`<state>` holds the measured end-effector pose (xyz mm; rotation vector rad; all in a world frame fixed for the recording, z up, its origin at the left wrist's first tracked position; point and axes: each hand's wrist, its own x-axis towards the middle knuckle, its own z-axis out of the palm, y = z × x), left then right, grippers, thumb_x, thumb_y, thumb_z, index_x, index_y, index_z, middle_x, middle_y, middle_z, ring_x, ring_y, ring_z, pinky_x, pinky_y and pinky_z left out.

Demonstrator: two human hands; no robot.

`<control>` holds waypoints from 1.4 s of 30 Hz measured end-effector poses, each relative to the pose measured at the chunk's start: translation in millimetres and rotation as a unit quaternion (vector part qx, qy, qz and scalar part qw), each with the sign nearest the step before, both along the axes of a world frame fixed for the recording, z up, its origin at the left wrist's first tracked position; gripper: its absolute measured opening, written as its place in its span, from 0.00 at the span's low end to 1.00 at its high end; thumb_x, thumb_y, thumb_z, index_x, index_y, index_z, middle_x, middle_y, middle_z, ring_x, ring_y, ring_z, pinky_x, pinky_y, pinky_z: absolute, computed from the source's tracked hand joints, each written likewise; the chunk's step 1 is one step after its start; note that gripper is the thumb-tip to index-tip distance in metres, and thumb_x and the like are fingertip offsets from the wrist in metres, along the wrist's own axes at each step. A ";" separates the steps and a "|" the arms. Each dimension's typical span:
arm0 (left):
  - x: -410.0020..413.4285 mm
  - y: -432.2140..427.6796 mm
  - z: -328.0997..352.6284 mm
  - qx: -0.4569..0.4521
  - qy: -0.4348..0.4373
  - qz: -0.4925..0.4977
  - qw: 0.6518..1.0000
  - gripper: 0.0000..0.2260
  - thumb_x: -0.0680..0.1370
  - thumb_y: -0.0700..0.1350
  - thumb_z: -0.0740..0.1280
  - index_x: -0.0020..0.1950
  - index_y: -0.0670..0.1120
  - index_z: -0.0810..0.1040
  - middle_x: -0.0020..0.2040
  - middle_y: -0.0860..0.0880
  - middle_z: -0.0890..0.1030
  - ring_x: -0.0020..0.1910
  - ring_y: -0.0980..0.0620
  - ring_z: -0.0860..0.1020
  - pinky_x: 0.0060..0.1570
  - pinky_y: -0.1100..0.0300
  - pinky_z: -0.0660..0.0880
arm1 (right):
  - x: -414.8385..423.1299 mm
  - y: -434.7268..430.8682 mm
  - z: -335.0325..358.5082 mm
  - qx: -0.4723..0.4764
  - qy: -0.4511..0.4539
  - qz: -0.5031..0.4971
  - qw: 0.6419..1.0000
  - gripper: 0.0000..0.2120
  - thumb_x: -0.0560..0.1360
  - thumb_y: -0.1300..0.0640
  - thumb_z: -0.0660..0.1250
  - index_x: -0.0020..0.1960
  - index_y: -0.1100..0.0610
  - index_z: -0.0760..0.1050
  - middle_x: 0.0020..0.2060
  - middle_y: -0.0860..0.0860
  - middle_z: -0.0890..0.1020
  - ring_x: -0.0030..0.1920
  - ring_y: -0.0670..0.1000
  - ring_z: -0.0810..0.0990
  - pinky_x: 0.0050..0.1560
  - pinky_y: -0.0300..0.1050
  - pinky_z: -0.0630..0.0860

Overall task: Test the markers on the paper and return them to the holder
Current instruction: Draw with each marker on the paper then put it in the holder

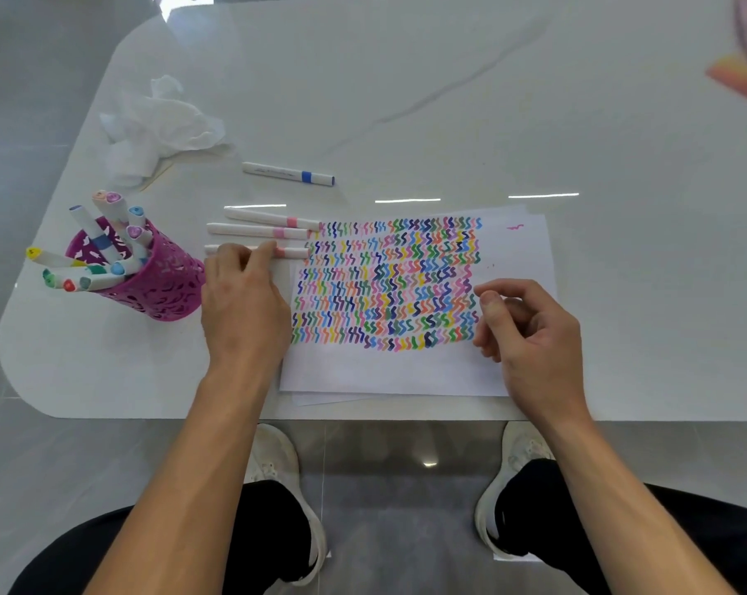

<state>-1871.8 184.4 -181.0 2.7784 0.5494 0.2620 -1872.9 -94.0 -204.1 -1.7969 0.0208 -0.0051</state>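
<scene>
Paper (406, 367) nearly filled with test squiggles — most markers back in holder (165, 285) at 9 o'clock. Left hand (242, 302) fingers rest on nearest pink marker (292, 252), grip unclear; right hand (530, 328) loosely curled, empty. Four markers left out — late stage.

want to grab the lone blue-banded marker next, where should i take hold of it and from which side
Grip the white marker with the blue band around the plain white middle of its barrel, coming straight down from above. It lies flat on the glossy white table, running left to right with nothing touching it, so fingers can close across its narrow width from the far and near sides. The left hand is nearer.
</scene>
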 end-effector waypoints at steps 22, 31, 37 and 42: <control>0.2 -13.5 22.2 -0.041 -0.103 -0.035 0.993 0.07 0.82 0.42 0.66 0.59 0.44 0.80 0.55 0.48 0.81 0.55 0.50 0.72 0.52 0.66 0.64 | 1.5 1.3 -2.0 0.006 -0.002 0.006 1.000 0.04 0.84 0.59 0.67 0.54 0.53 0.81 0.32 0.48 0.83 0.33 0.46 0.80 0.34 0.35 0.76; -1.6 -36.8 32.7 -0.263 -0.160 -0.147 0.940 0.13 0.81 0.45 0.68 0.66 0.53 0.77 0.50 0.56 0.83 0.48 0.57 0.81 0.48 0.66 0.76 | 0.0 7.0 2.8 0.007 -0.009 0.017 1.000 0.04 0.82 0.55 0.68 0.54 0.54 0.81 0.33 0.45 0.83 0.34 0.47 0.82 0.36 0.35 0.77; -8.2 -59.4 25.9 -0.374 -0.108 -0.197 0.900 0.29 0.78 0.38 0.71 0.75 0.59 0.70 0.46 0.56 0.82 0.46 0.54 0.83 0.47 0.65 0.79 | -1.9 12.2 5.7 -0.033 -0.022 0.048 0.998 0.06 0.79 0.49 0.72 0.55 0.48 0.83 0.41 0.43 0.86 0.43 0.48 0.86 0.45 0.40 0.82; -15.6 -73.7 21.8 -0.438 -0.077 -0.214 0.870 0.21 0.79 0.36 0.70 0.67 0.55 0.74 0.43 0.53 0.85 0.43 0.54 0.85 0.42 0.62 0.82 | -3.7 16.9 12.0 -0.049 -0.051 0.113 0.991 0.13 0.77 0.42 0.75 0.59 0.45 0.83 0.46 0.39 0.87 0.48 0.44 0.87 0.50 0.33 0.79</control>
